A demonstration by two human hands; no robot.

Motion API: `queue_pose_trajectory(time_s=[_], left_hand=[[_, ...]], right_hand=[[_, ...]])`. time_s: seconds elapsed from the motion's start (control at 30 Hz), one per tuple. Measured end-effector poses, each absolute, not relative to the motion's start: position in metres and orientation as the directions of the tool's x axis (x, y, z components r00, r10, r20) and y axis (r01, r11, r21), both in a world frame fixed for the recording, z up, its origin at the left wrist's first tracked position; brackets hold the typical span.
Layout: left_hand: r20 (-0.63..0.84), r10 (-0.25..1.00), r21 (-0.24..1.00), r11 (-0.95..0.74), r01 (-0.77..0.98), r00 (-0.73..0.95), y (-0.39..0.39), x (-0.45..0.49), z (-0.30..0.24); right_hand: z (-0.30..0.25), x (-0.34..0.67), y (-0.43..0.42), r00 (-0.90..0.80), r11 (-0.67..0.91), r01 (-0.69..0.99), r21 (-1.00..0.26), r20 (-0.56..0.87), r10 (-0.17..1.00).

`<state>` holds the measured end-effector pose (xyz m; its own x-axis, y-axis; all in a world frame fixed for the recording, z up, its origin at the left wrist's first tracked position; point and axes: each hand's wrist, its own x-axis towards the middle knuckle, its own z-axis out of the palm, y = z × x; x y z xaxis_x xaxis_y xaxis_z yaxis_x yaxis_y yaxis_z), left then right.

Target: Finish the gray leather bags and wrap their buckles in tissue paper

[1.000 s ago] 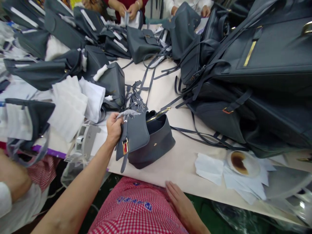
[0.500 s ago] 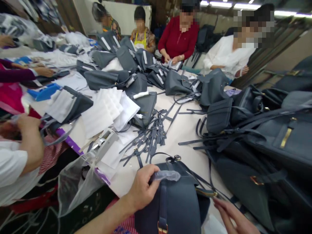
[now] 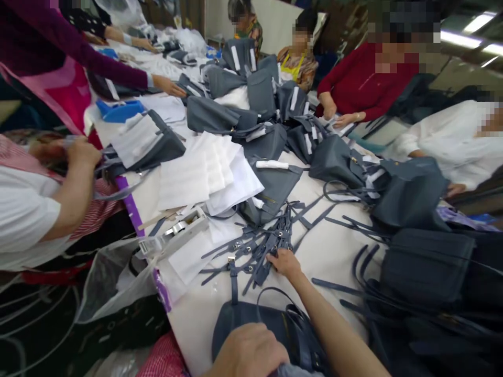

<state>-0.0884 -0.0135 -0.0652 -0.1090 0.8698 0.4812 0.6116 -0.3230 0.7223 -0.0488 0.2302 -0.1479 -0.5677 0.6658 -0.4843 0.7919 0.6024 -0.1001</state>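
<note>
My left hand (image 3: 247,351) is closed on top of a small dark grey handbag (image 3: 257,327) at the near table edge, pinning it down. My right hand (image 3: 285,262) reaches forward over the bag to a loose pile of grey straps (image 3: 261,243) with metal buckles, its fingers curled onto the straps. Whether it has one in its grip I cannot make out.
Stacked white padding sheets (image 3: 208,173) and a tape dispenser (image 3: 176,233) lie left of the straps. Many grey bags (image 3: 408,193) crowd the far and right side. Several other people work around the table. A clear plastic bag (image 3: 113,280) hangs off the near left edge.
The view has swung up and left. My right hand went from beside the bag forward onto the strap pile. My left hand moved from the bag's flap to its top.
</note>
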Motion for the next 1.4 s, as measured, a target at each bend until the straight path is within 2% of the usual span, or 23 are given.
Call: queue_pose_trajectory(time_s=[0.07,0.13,0.27,0.37,0.57,0.7,0.8,0.87,0.9,0.93,0.97,1.03,1.1,1.17,1.3,1.37,1.4], left_hand=[[0.488,0.864,0.721,-0.319,0.615,-0.124,-0.009,-0.089,-0.068],[0.474,0.869,0.734,-0.301,0.609,-0.141,-0.006,-0.090,-0.068],[0.425,0.896,0.765,-0.277,0.581,-0.132,-0.005,-0.089,-0.065],[0.415,0.904,0.769,-0.288,0.570,-0.104,-0.006,-0.086,-0.065],[0.396,0.901,0.786,-0.233,0.573,-0.176,-0.011,-0.083,-0.053],[0.273,0.933,0.854,-0.122,0.505,-0.236,-0.016,-0.085,-0.032],[0.155,0.961,0.891,-0.036,0.453,-0.227,-0.019,-0.087,-0.015],[0.123,0.971,0.900,-0.022,0.435,-0.206,-0.019,-0.088,-0.007],[0.117,0.972,0.902,-0.018,0.431,-0.203,-0.019,-0.088,-0.004],[0.115,0.972,0.902,-0.015,0.431,-0.207,-0.019,-0.087,-0.001],[0.122,0.969,0.900,-0.017,0.435,-0.215,-0.019,-0.086,0.001],[0.169,0.962,0.889,-0.054,0.454,-0.215,-0.020,-0.079,0.006],[0.228,0.958,0.871,-0.121,0.476,-0.174,-0.019,-0.069,0.012],[0.251,0.959,0.850,-0.153,0.504,-0.132,-0.017,-0.056,0.018],[0.254,0.961,0.800,-0.147,0.582,-0.107,-0.010,-0.034,0.028],[0.282,0.959,0.778,-0.203,0.595,-0.041,-0.006,-0.029,0.030],[0.296,0.955,0.768,-0.233,0.596,-0.009,-0.005,-0.028,0.030]], right_hand=[[-0.153,-0.050,0.225,-0.605,0.653,0.757,-0.038,-0.421,0.676],[-0.150,-0.045,0.223,-0.684,0.733,0.680,-0.019,-0.378,0.624],[-0.143,-0.026,0.227,-0.846,0.900,0.428,-0.085,-0.388,0.365],[-0.146,-0.015,0.228,-0.889,0.943,0.320,-0.097,-0.375,0.263],[-0.140,-0.011,0.229,-0.924,0.939,0.305,-0.160,-0.291,0.250],[-0.105,-0.003,0.229,-0.928,0.887,0.367,-0.280,-0.174,0.329],[-0.060,0.019,0.218,-0.877,0.804,0.461,-0.376,-0.058,0.477],[-0.026,0.039,0.201,-0.759,0.615,0.488,-0.619,0.048,0.650],[-0.009,0.050,0.189,-0.648,0.447,0.421,-0.789,0.082,0.757],[0.008,0.060,0.176,-0.507,0.244,0.271,-0.931,0.077,0.859],[0.023,0.069,0.162,-0.369,0.067,0.078,-0.995,0.033,0.929],[0.048,0.083,0.133,-0.189,-0.127,-0.239,-0.963,-0.082,0.979],[0.066,0.091,0.105,-0.130,-0.192,-0.403,-0.895,-0.152,0.980],[0.078,0.094,0.080,-0.139,-0.233,-0.506,-0.830,-0.188,0.972],[0.085,0.101,0.042,-0.218,-0.299,-0.625,-0.721,-0.207,0.954],[0.083,0.113,0.030,-0.238,-0.300,-0.591,-0.749,-0.194,0.952],[0.082,0.122,0.027,-0.221,-0.266,-0.533,-0.803,-0.171,0.960]])
